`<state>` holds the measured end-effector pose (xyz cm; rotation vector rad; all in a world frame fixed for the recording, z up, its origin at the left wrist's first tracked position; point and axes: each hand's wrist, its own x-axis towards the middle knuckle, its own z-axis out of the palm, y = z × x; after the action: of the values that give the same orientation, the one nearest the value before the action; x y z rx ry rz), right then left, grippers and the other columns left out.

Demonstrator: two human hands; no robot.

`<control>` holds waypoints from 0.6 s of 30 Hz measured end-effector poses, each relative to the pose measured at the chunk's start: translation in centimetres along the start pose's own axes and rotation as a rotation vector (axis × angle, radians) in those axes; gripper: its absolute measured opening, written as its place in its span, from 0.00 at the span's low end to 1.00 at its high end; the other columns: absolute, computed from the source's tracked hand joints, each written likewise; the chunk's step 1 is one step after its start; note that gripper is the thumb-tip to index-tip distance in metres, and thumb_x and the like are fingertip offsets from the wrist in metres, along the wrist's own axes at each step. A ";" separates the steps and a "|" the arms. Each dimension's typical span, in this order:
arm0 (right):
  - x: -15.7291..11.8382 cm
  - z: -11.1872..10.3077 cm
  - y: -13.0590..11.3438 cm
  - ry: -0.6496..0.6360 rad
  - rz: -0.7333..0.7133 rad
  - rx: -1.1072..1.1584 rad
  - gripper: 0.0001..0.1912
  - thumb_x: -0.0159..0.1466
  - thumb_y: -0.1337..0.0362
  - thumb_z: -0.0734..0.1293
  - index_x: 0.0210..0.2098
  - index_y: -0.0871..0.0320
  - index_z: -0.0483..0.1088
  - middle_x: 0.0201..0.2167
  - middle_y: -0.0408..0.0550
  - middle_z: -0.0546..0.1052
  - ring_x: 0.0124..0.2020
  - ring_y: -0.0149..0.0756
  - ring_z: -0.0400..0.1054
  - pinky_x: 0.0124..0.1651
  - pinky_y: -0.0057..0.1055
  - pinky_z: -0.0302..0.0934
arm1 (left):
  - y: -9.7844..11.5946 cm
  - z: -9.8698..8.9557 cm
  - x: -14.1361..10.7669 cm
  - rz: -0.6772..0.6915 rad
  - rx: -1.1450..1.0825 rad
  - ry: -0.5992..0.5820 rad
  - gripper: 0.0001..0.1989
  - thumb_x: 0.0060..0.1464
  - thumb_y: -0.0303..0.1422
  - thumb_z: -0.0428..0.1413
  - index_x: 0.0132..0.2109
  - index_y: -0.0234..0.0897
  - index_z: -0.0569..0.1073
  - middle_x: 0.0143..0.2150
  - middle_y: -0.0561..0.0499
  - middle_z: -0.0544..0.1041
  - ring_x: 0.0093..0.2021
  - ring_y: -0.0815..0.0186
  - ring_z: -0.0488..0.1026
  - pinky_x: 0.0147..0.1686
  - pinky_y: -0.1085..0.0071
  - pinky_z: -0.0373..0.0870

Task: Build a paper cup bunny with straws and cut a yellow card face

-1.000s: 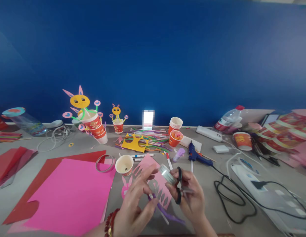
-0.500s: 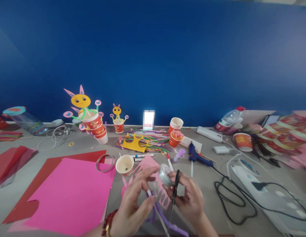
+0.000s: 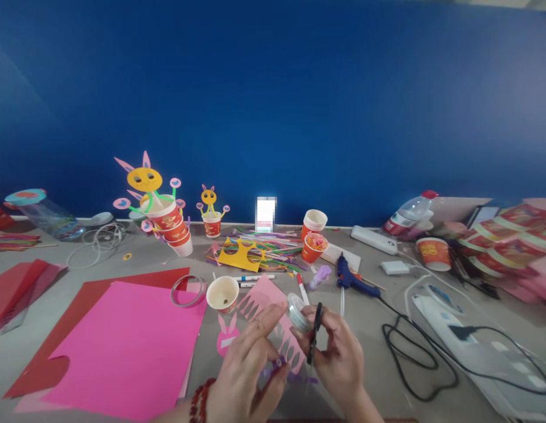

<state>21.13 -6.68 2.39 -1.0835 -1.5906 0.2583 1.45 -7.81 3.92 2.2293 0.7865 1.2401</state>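
Observation:
My left hand (image 3: 246,367) pinches a fuzzy purple pipe cleaner (image 3: 302,379) between thumb and fingers. Part of it is hidden behind the fingertips, and its free end points right. In my right hand (image 3: 341,352) are a roll of clear tape (image 3: 298,312) and a pair of black-handled scissors (image 3: 317,329). The tape roll faces my left fingertips, a small gap away. Beneath both hands lies a pink paper sheet (image 3: 264,289) with leaf-shaped cutouts. A pink rabbit-head cutout (image 3: 225,342) with a white strip on it lies by my left hand.
A paper cup (image 3: 223,294) stands beyond my left hand. Pink paper (image 3: 127,352) covers the left side. To the right are a blue glue gun (image 3: 356,281), its black cord, and a power strip (image 3: 484,358). Yellow-faced cup figures (image 3: 160,214) stand at the back.
My left hand has turned and closed over the pipe cleaner, which now points right instead of down toward me. The rabbit cutout shows more. My right hand has barely moved.

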 end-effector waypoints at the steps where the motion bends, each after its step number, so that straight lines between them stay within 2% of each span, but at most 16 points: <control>1: 0.1 0.0 0.0 0.015 0.030 0.036 0.12 0.59 0.69 0.71 0.42 0.52 0.72 0.36 0.47 0.80 0.31 0.40 0.77 0.32 0.31 0.72 | -0.1 0.1 -0.1 -0.031 -0.094 0.006 0.11 0.58 0.20 0.52 0.45 0.40 0.65 0.69 0.39 0.63 0.69 0.52 0.61 0.63 0.54 0.66; 4: 0.7 0.1 -0.4 0.063 0.142 0.168 0.11 0.58 0.70 0.72 0.39 0.53 0.71 0.33 0.45 0.78 0.28 0.36 0.75 0.29 0.28 0.71 | -0.6 0.5 -0.5 -0.186 -0.457 0.070 0.05 0.64 0.25 0.49 0.43 0.42 0.64 0.71 0.42 0.59 0.69 0.52 0.61 0.59 0.52 0.70; 6: 1.1 0.2 -0.8 0.081 0.183 0.242 0.11 0.57 0.71 0.72 0.37 0.53 0.71 0.32 0.43 0.77 0.27 0.34 0.74 0.28 0.26 0.70 | -0.9 0.4 -0.6 -0.246 -0.570 0.102 0.03 0.66 0.28 0.49 0.42 0.41 0.63 0.72 0.43 0.57 0.68 0.51 0.62 0.60 0.50 0.69; 10: 1.4 0.3 -1.2 0.055 0.193 0.244 0.11 0.56 0.71 0.73 0.37 0.53 0.72 0.32 0.43 0.77 0.28 0.34 0.74 0.29 0.27 0.71 | -0.8 -0.3 -0.3 -0.288 -0.428 0.042 0.05 0.63 0.27 0.52 0.41 0.41 0.64 0.70 0.44 0.62 0.68 0.53 0.61 0.63 0.50 0.61; 13: 1.0 0.4 -0.9 0.029 0.178 0.202 0.12 0.56 0.72 0.72 0.38 0.54 0.72 0.33 0.43 0.78 0.26 0.33 0.72 0.29 0.27 0.70 | -0.4 -0.7 0.2 -0.261 -0.281 -0.001 0.08 0.61 0.23 0.52 0.39 0.42 0.62 0.67 0.44 0.66 0.68 0.54 0.59 0.64 0.51 0.58; 16: 0.4 0.5 -0.3 0.022 0.156 0.156 0.12 0.58 0.71 0.72 0.40 0.54 0.71 0.34 0.44 0.78 0.26 0.33 0.71 0.29 0.27 0.69 | -0.1 -0.5 0.2 -0.212 -0.201 -0.019 0.10 0.59 0.20 0.51 0.40 0.42 0.62 0.68 0.43 0.65 0.69 0.54 0.57 0.66 0.51 0.54; 18: -0.1 0.6 0.2 0.016 0.160 0.127 0.11 0.58 0.70 0.72 0.41 0.54 0.71 0.35 0.44 0.77 0.27 0.33 0.71 0.30 0.28 0.69 | -0.2 -0.2 0.0 -0.224 -0.251 -0.022 0.10 0.60 0.21 0.51 0.41 0.42 0.63 0.69 0.44 0.63 0.70 0.54 0.56 0.66 0.51 0.54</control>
<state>20.68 -6.44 2.00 -1.1117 -1.4551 0.4512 1.26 -7.59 3.87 1.8956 0.8002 1.1360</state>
